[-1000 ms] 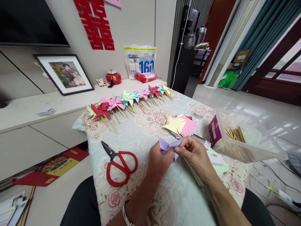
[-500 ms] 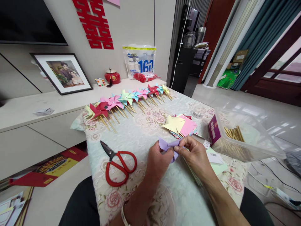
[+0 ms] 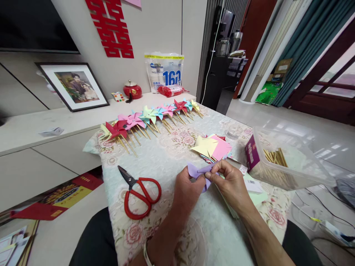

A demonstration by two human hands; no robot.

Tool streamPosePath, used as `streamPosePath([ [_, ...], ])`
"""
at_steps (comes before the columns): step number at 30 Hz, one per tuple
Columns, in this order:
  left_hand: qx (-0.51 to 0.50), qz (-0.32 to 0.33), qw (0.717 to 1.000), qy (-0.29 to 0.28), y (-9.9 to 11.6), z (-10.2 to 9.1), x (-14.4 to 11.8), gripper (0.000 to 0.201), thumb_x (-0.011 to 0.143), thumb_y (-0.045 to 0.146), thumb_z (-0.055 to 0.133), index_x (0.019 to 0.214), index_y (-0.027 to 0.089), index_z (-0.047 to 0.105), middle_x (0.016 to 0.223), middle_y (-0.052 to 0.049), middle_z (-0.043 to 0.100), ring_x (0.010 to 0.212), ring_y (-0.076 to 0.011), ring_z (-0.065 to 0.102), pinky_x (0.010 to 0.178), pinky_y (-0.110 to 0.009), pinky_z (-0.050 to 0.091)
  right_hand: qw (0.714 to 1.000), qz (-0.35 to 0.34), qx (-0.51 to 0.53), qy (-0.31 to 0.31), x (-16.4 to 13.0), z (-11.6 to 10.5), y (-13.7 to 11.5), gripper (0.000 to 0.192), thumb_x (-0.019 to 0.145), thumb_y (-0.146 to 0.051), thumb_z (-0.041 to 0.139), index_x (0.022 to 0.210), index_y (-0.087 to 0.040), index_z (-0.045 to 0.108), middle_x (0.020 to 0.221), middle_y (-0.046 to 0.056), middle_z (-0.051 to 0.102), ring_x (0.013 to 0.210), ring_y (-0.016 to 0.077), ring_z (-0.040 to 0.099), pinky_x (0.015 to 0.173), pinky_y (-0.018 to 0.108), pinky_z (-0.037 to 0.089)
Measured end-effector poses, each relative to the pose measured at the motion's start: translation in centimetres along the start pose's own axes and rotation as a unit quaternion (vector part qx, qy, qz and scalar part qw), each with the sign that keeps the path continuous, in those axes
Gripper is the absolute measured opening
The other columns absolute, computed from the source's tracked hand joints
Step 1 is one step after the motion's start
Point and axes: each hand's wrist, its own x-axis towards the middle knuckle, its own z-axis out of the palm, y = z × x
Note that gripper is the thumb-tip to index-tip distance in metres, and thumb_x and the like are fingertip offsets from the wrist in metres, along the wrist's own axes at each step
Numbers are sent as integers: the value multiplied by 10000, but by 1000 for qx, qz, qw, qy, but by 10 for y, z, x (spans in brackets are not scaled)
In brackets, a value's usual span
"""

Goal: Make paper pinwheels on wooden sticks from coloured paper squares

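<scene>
Between my two hands is a purple paper pinwheel (image 3: pixel 198 170), its corners folded in toward the middle. My left hand (image 3: pixel 189 186) grips it from the left, thumb pressed near the centre. From the right, my right hand (image 3: pixel 226 179) pinches its folded edge between thumb and fingers. The fingers hide the pinwheel's centre. Just beyond lies a pile of cut paper squares (image 3: pixel 209 146), yellow and pink on top. Red-handled scissors (image 3: pixel 140 194) rest on the tablecloth left of my hands. Light green paper sheets (image 3: pixel 256 197) lie partly under my right forearm.
Finished pinwheels (image 3: pixel 149 115) on sticks line the table's far edge. A clear plastic box (image 3: pixel 302 173) holding wooden sticks (image 3: pixel 277 157) stands on the right, near a small round clear container (image 3: pixel 234 131). Behind, a white cabinet (image 3: pixel 22 135) carries a framed photo (image 3: pixel 76 87) and a red jar (image 3: pixel 132 90).
Almost nothing differs. Both hands keep their hold on the purple pinwheel, with only a very slight shift of the fingers and paper.
</scene>
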Motion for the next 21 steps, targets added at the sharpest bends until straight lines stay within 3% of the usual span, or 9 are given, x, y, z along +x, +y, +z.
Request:
streamPosePath([
  [21,-5,18,1000,-3,9,1,-3,199,672,236,667,826,132,739,746,-27,738,748,-218,660,723,-297,513,1000,-3,-13,14,-3,-1,1,181,770,-285,749,716,-221,589,715,-14,621,710,174,543,693,309,398],
])
